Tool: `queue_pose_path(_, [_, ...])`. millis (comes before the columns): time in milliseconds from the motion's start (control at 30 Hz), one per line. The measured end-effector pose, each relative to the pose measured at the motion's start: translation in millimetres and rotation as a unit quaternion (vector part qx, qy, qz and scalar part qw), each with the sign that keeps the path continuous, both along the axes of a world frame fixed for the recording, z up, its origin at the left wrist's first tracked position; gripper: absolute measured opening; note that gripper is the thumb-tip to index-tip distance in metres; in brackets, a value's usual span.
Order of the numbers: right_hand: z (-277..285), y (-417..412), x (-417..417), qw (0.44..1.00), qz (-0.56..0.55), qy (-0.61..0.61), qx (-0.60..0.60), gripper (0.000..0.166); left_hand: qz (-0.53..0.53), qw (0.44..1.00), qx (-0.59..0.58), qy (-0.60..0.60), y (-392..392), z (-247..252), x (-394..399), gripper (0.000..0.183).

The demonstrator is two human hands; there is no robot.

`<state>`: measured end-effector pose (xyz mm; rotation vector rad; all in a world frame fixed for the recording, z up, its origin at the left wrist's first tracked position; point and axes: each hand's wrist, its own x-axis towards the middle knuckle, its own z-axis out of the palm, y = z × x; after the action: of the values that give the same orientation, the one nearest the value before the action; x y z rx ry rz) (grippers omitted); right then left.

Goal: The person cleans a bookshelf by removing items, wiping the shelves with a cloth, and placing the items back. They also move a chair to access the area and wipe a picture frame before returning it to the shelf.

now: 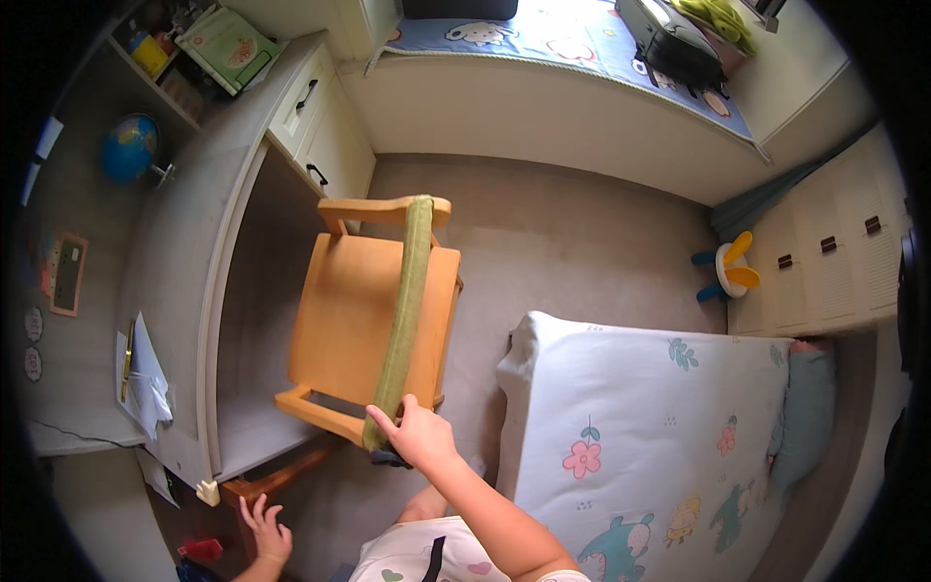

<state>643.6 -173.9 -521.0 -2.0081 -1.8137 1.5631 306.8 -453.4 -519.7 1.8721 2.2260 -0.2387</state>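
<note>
A light wooden armchair (349, 313) stands partly within the desk's knee space. Across its top runs a padded green cover (407, 313) on the backrest. My right hand (418, 433) grips the near end of this cover, with the thumb on one side and the fingers on the other. Some dark cloth (390, 457) hangs just below that end. My left hand (268, 527) is empty with its fingers spread, close to a reddish-brown wooden piece of furniture (247, 487) by the desk's near corner.
The desk (182, 218) on the left holds a globe (131, 148) and papers (149, 385). A cream corner guard (208, 492) sits at its corner. At right is a bed (654, 407); a small stool (731, 269) stands beyond it. A backpack (673, 44) lies on the window seat.
</note>
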Motion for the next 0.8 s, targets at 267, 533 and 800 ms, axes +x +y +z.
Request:
queue_pose_path(267, [-21.2, 79.7, 22.4, 0.997, -0.020, 0.058, -0.053, 0.103, 0.539, 0.489, 0.111, -0.677, 167.6, -103.5, 102.2, 0.071])
queue_pose_path(533, [-23.4, 97.7, 35.4, 0.980, -0.045, 0.165, -0.104, 0.095, 0.643, 0.514, 0.157, -0.545, 230.4, -123.7, 150.5, 0.060])
queue_pose_path(800, [-2.3, 143.9, 118.5, 0.981, -0.017, 0.116, -0.155, 0.096, 0.611, 0.520, 0.150, -0.578, 245.9, -122.2, 238.3, 0.048])
